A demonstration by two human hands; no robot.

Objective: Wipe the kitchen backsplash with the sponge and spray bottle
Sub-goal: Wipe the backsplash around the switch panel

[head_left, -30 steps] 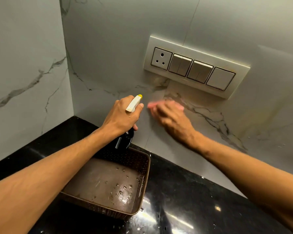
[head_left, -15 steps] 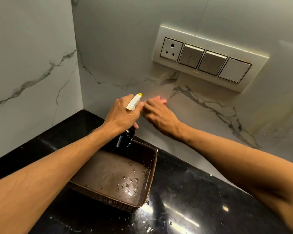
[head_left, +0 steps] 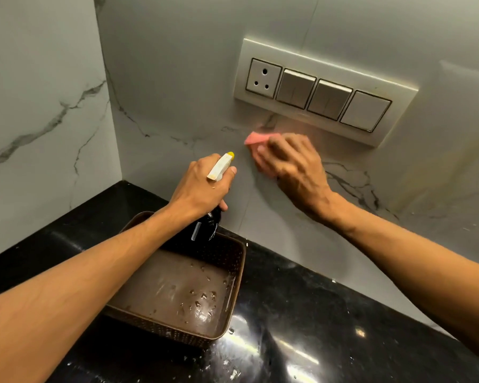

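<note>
Over on the left, the side wall is white marble-look tile with grey veins. It meets the backsplash in a corner above a glossy black countertop. Near that corner a brown rectangular basket with a textured wall sits on the counter, with water droplets scattered on its floor toward the right side. The left arm reaches across the basket, and the left hand grips the neck of a spray bottle with its fingers curled tight. The bottle's white trigger head with its yellow tip points at the backsplash, and its dark body hangs below the fist over the basket's far edge. Just to the right, the right hand presses a pink sponge against the backsplash, fingers stretched across it. The hand is blurred, and one corner of the sponge shows past the fingertips at the upper left. The sponge lies just beneath the left part of a cream switch plate, which carries a three-pin socket, two split rocker switches and one wide plain switch. Further right, a faint yellowish streak runs down the tile.
</note>
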